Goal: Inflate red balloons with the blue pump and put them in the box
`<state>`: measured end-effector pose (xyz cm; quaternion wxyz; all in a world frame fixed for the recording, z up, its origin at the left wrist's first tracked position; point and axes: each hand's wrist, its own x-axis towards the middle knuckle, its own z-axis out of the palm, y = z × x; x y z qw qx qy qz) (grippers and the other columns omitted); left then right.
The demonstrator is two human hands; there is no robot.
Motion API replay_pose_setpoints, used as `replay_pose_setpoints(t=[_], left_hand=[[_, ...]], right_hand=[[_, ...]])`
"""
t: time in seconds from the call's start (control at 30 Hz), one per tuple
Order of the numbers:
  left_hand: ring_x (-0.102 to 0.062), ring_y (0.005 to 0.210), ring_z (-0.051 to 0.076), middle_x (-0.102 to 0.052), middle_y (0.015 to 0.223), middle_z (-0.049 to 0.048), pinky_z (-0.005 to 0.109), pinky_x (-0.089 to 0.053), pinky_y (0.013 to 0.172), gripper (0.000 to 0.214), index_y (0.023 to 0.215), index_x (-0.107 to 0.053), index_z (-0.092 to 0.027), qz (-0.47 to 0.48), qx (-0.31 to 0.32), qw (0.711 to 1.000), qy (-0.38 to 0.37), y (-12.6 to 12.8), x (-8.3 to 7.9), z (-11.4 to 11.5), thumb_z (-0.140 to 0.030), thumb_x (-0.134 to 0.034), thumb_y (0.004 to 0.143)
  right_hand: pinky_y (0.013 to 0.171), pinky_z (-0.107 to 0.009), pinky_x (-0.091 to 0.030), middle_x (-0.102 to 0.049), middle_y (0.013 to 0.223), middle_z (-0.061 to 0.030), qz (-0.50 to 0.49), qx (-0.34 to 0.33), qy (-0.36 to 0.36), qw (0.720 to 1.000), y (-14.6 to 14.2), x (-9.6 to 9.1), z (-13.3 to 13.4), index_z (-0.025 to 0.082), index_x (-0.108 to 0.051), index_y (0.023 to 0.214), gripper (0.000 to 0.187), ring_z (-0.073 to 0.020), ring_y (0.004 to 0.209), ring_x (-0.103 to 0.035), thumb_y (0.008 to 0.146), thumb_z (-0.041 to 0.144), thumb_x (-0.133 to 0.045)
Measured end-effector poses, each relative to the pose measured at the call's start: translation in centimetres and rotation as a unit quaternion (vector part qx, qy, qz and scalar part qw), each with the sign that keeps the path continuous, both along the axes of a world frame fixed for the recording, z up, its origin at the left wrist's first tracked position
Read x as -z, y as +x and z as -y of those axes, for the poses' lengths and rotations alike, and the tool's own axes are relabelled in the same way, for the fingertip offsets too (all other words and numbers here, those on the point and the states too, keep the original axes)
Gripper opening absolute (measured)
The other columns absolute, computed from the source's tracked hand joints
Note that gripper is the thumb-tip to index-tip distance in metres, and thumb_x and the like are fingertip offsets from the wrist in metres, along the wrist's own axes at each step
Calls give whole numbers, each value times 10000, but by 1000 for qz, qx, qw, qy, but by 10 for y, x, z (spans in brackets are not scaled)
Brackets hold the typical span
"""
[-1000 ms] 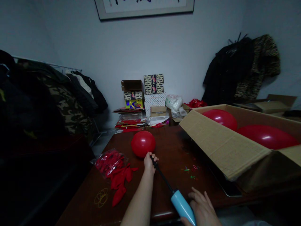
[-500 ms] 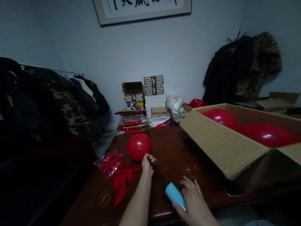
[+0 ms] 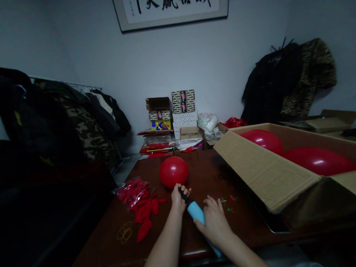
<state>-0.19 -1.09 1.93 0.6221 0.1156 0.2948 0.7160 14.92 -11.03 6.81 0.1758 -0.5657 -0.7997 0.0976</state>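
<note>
A blue hand balloon pump (image 3: 196, 212) slants over the table between my hands. My left hand (image 3: 178, 199) is closed around its black far end, right where the neck of a round, partly inflated red balloon (image 3: 174, 172) meets it. Lower down, my right hand (image 3: 215, 219) lies around the blue barrel, its thumb on the near side and its fingers fairly straight on the far side. The balloon's neck is hidden by my left fingers. Flat red balloons (image 3: 144, 217) spill from a clear plastic bag (image 3: 132, 192) to the left of my left hand.
Yellow rubber bands (image 3: 124, 232) lie at the front left of the dark wooden table (image 3: 164, 241). Small coloured bits (image 3: 230, 210) are scattered right of my hands. A cardboard box (image 3: 267, 167) with inflated red balloons (image 3: 319, 160) stands at the right, beside a phone (image 3: 276, 224).
My right hand and the pump's barrel have slid up and left toward my left hand, covering the thin black rod. The balloon has shifted slightly right and up.
</note>
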Motion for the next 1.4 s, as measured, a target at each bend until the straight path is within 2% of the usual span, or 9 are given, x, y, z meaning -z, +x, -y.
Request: replay_pose_setpoints(t=[0.2, 0.3, 0.4, 0.5, 0.63, 0.73, 0.83, 1.13, 1.4], left_hand=[[-343, 380, 63, -380, 512, -75, 368, -502, 657, 195, 684, -392, -199, -8, 8, 999, -38, 0, 11, 5, -310, -503, 799], [-338, 373, 60, -375, 509, -79, 369, -505, 645, 209, 690, -390, -200, -25, 11, 999, -46, 0, 19, 5, -334, -505, 801], [-325, 361, 54, -368, 506, -84, 360, -506, 616, 216, 694, -389, -200, -47, -2, 997, -53, 1, 24, 2, -350, -499, 803], [-322, 356, 51, -363, 501, -86, 360, -507, 619, 204, 689, -385, -199, -54, -20, 997, -54, -1, 21, -3, -332, -480, 812], [-321, 352, 51, -364, 494, -83, 356, -509, 626, 198, 667, -380, -195, -51, -26, 997, -58, -9, 10, -10, -294, -445, 826], [-318, 352, 48, -355, 495, -83, 333, -506, 620, 198, 651, -375, -193, -38, -28, 997, -63, -10, 5, -14, -262, -444, 823], [-318, 354, 47, -349, 499, -82, 317, -504, 614, 193, 646, -376, -192, -18, -36, 997, -71, -5, 7, -16, -240, -444, 820], [-315, 364, 50, -339, 498, -77, 317, -511, 653, 206, 638, -377, -195, 14, -40, 997, -72, -5, 12, -9, -232, -435, 833], [-312, 371, 55, -342, 500, -73, 333, -512, 674, 207, 640, -378, -197, 25, -28, 996, -76, -1, 20, -4, -244, -450, 828]], right_hand=[[1061, -433, -49, -508, 1207, -140, 16, 14, -32, 999, -13, 23, -12, 103, -626, 979, 472, -290, 1254, -288, 734, 473, -465], [1061, -442, -47, -506, 1218, -138, 21, 7, -47, 999, -14, 33, -7, 110, -632, 981, 468, -288, 1275, -261, 770, 471, -422], [1065, -447, -18, -534, 1177, -149, 30, 8, -34, 999, -8, 34, 7, 108, -637, 978, 467, -290, 1273, -271, 785, 469, -413], [1064, -468, 2, -537, 1174, -168, 43, 6, -34, 998, 8, 32, 25, 107, -643, 966, 451, -311, 1271, -275, 766, 464, -453], [1062, -499, -16, -534, 1193, -169, 43, -26, -67, 996, 43, 32, 46, 115, -641, 978, 477, -328, 1278, -261, 759, 503, -471], [1055, -531, -33, -532, 1203, -160, 46, -46, -93, 994, 64, 31, 54, 128, -637, 998, 495, -337, 1274, -266, 762, 525, -461], [1054, -537, -35, -529, 1203, -162, 45, -44, -87, 994, 71, 24, 55, 126, -643, 983, 495, -343, 1269, -272, 764, 527, -453], [1061, -512, -44, -520, 1201, -175, 42, -17, -85, 995, 55, -2, 54, 99, -642, 986, 480, -344, 1258, -289, 745, 478, -472], [1070, -468, -48, -531, 1190, -144, 41, 9, -50, 998, 28, 3, 36, 105, -642, 992, 467, -309, 1256, -295, 748, 463, -468]])
